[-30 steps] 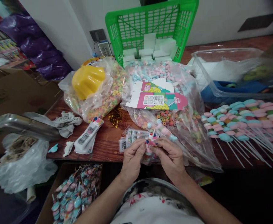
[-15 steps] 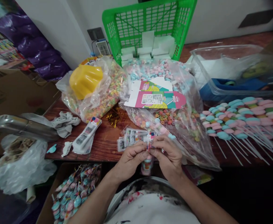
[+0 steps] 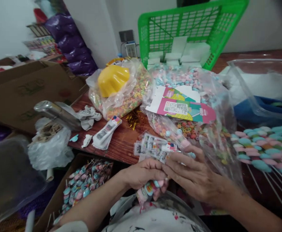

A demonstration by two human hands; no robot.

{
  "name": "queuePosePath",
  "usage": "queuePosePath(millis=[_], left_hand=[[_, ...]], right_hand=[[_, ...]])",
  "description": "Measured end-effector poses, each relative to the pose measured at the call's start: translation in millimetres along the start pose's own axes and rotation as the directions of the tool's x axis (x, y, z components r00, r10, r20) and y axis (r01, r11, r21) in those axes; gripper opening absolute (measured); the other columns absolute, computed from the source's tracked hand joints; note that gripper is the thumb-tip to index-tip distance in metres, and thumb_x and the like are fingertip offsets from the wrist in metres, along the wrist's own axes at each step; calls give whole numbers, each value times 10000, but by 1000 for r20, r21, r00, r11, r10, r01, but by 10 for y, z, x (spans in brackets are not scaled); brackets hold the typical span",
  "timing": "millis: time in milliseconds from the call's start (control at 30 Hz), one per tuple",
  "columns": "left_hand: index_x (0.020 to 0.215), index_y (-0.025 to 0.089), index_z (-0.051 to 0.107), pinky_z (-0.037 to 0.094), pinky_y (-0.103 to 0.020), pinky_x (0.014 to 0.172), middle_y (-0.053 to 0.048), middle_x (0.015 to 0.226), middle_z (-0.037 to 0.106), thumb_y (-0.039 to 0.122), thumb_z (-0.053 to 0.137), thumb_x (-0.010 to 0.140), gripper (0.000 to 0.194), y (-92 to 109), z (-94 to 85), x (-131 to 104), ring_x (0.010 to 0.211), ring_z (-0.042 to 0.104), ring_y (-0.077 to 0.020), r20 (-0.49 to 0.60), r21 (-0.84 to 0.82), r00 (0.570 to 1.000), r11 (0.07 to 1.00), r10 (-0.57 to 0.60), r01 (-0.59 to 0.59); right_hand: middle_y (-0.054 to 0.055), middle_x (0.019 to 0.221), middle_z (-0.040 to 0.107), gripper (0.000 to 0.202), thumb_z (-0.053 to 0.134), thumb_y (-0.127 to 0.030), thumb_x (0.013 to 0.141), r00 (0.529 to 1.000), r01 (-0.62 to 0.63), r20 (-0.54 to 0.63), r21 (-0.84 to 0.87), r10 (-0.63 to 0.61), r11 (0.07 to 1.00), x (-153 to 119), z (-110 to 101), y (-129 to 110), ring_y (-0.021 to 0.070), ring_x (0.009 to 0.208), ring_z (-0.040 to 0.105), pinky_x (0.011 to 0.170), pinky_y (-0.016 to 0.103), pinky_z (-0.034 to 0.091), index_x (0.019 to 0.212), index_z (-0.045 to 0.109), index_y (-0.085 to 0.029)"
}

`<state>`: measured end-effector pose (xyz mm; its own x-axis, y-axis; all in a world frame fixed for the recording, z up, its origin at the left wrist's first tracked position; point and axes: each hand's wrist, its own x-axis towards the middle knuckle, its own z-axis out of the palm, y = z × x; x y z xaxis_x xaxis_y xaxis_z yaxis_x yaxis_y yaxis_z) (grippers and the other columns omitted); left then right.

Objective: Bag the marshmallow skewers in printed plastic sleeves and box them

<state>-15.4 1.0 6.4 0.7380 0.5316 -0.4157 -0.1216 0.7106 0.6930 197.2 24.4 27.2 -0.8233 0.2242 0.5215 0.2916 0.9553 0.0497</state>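
Step in hand, apparently: securing the bagged marshmallow pop (image 3: 144, 193) before the table (image 3: 121, 146). Left hand (image 3: 144, 174) grips it; right-hand (image 3: 195, 175) grip cannot be told. Next move calls for steady left support.

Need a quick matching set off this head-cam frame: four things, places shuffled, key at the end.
Things
1. wrapped candy stick
2. green crate
3. cardboard box of candy sticks
4. flat printed carton

Places
A. lower than the table edge
B. lying on clear plastic bagging
C. in the left hand
D. at the back, by the wall

Pairs: 1-C, 2-D, 3-A, 4-B
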Motion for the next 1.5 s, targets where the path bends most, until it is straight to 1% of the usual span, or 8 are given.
queuePosePath(millis=[133, 300, 400, 500, 700, 933, 1100, 1500], left_hand=[[693, 154, 554, 331, -203, 468, 12, 630, 510, 600, 634, 722, 454, 51, -7, -121, 469, 412, -68, -34, 294, 995, 952, 94, -80], [623, 169, 520, 372, -244, 683, 2, 639, 479, 298, 491, 865, 275, 43, -71, -203, 670, 447, -124, -107, 828, 849, 519, 518, -213], [588, 171, 489, 376, -217, 550, 19, 575, 454, 262, 496, 808, 239, -21, -193, -205, 544, 432, -99, -301, 649, 833, 740, 464, -177], [588, 165, 501, 315, -192, 387, 20, 522, 501, 294, 575, 699, 186, -78, -332, -216, 378, 406, -75, -367, 163, 917, 981, 159, -105], [668, 135, 601, 351, -208, 414, -7, 579, 555, 417, 673, 699, 293, -85, -467, -332, 384, 422, -70, -172, 77, 984, 997, 40, -27], [540, 152, 546, 356, -218, 580, 2, 569, 469, 286, 498, 878, 366, -145, -515, -497, 564, 443, -95, -331, 732, 699, 640, 634, -235], [586, 135, 602, 358, -203, 444, 10, 551, 516, 328, 626, 767, 266, -240, -659, -564, 439, 478, -84, -659, 245, 627, 907, 415, -342], [623, 108, 633, 461, -229, 441, -13, 599, 589, 317, 719, 690, 236, -170, -656, -557, 451, 545, -103, -722, -157, 638, 833, 270, -531]], right_hand=[[23, 744, 660, 234, 427, -70, 867, 991, -105, 95, 115, 94, 988, 126, 119, -25, 203, 859, 557, 896, 472, 293, 805, 618, -190], [0, 688, 636, 214, 476, -85, 829, 854, -449, 390, 214, 345, 868, 261, 359, -66, 172, 723, 514, 732, 366, 320, 687, 578, -208], [36, 930, 687, 228, 460, -90, 850, 899, -388, 267, 124, 346, 913, 357, 385, -64, 218, 910, 542, 859, 439, 307, 904, 640, -220], [57, 1174, 642, 332, 439, -115, 890, 983, -153, 115, 72, 144, 986, 420, 376, -42, 271, 1099, 483, 964, 537, 215, 1170, 582, -220], [15, 738, 653, 217, 429, -100, 896, 989, -28, 151, 240, -9, 970, 491, 563, -23, 183, 794, 512, 885, 460, 280, 831, 618, -184], [-6, 716, 635, 241, 474, -214, 930, 874, -412, 431, 416, 224, 811, 822, 856, 361, 134, 717, 521, 690, 291, 334, 755, 639, -196], [55, 863, 652, 191, 508, -197, 894, 841, -323, 431, -84, 326, 943, 1059, 1087, 743, 210, 872, 506, 716, 339, 290, 824, 685, -202], [90, 809, 610, 172, 430, -80, 842, 889, -187, 421, -21, 179, 982, 964, 1250, 921, 213, 796, 495, 741, 351, 342, 813, 586, -147]])
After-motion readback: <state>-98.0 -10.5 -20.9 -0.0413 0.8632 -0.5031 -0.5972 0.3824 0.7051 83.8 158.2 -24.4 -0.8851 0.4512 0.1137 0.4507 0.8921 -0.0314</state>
